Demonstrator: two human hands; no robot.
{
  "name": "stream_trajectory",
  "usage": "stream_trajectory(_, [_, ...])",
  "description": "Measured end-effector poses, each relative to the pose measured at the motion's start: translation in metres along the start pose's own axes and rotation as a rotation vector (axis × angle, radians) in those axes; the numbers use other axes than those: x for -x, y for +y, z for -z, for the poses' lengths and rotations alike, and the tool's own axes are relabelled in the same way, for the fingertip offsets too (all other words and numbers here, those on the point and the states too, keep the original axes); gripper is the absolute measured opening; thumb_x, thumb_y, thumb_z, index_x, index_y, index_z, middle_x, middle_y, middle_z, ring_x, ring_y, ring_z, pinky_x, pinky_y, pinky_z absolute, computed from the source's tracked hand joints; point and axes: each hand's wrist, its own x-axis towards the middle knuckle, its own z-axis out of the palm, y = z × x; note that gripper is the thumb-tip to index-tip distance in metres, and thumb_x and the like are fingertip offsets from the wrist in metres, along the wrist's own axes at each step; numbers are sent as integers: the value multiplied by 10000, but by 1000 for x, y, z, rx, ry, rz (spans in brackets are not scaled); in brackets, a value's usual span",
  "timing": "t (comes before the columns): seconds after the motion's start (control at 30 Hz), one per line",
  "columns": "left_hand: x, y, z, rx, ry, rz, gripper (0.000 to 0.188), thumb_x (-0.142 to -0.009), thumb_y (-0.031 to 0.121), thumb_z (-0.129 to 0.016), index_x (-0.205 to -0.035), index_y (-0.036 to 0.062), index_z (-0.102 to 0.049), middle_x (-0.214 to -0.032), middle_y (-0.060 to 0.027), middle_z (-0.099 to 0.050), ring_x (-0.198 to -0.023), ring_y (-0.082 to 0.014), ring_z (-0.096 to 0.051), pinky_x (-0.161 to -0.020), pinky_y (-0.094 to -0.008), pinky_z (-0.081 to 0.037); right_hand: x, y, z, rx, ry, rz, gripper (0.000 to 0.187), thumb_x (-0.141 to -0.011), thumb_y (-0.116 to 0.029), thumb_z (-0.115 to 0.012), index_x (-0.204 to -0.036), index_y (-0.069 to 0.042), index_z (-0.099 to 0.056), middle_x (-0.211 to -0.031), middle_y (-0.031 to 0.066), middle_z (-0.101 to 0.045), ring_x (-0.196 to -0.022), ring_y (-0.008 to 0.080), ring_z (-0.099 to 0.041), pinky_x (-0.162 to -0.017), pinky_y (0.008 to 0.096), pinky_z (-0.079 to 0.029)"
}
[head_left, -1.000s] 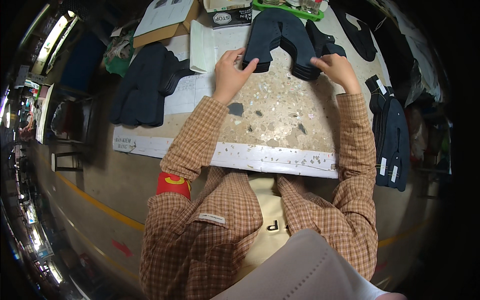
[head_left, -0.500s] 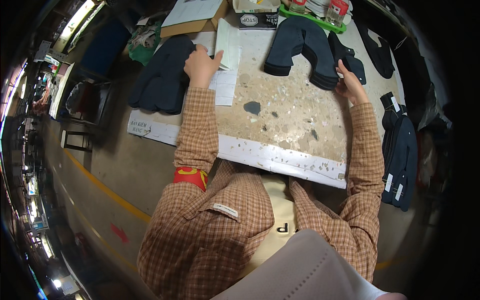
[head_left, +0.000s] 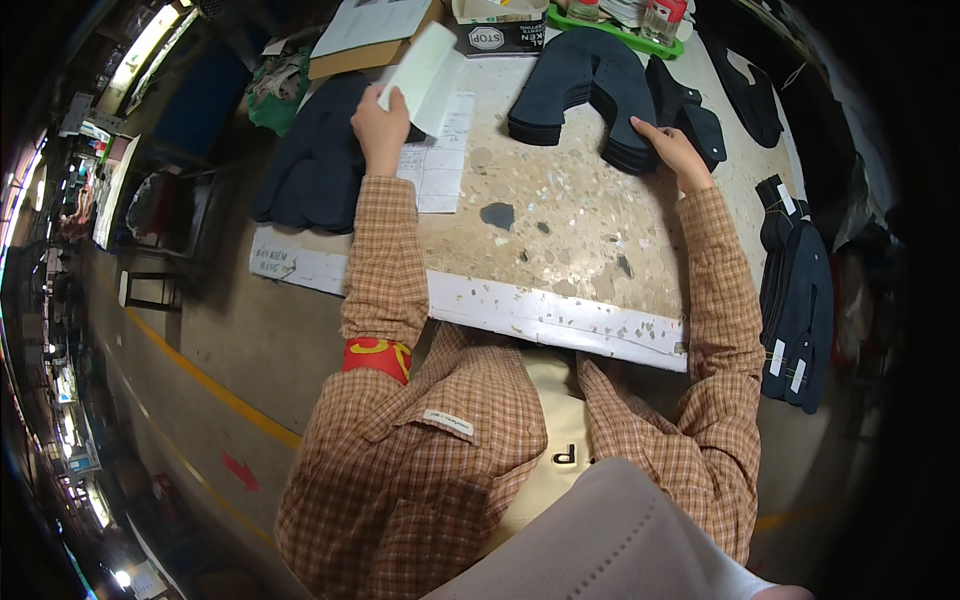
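Observation:
My left hand (head_left: 382,132) grips the left edge of a pale green folded paper (head_left: 425,82), tilted up off the table. Under that hand lies a stack of dark navy curved cut pieces (head_left: 312,160), partly hidden by my fingers and the paper. A white printed sheet (head_left: 436,178) lies flat beside it. At the right, my right hand (head_left: 676,152) closes on the near right end of a stack of dark U-shaped pieces (head_left: 585,75), thumb on top. The other fingers are partly hidden.
Smaller dark pieces (head_left: 690,120) lie right of the U-shaped stack. Along the back stand a cardboard box (head_left: 365,55), a black box (head_left: 500,38) and a green tray (head_left: 620,38) with glasses. Tagged dark bundles (head_left: 800,300) hang past the right edge of the worn table (head_left: 540,245).
My left hand has moved from the left stack's edge onto the pale green paper, which now tilts up and leftward. My right hand stays by the U-shaped stack, its thumb now on top.

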Motion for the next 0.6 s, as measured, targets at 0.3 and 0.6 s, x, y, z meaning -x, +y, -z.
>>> stream_trajectory(0.3, [-13,0,25,1094,-96,441,212,-963,173,-548,-1079,-5,-543,-841,-73,-624,-627,-114,-555,-563,-235,-455,27,-1,-32,-283,-91,18,781,-837,-485,-684,-1231,165,-505,-1047,158,-657,-904,191,-647,-773,289,-521])
stream_trajectory(0.6, [-10,12,36,1151,-38,494,204,-944,185,-565,-1057,14,-563,-841,-62,-606,-654,-111,-549,-578,-222,-457,2,-44,11,579,19,486,354,-864,-390,-645,-964,-63,-736,-872,161,-711,-776,264,-693,-735,375,-538])
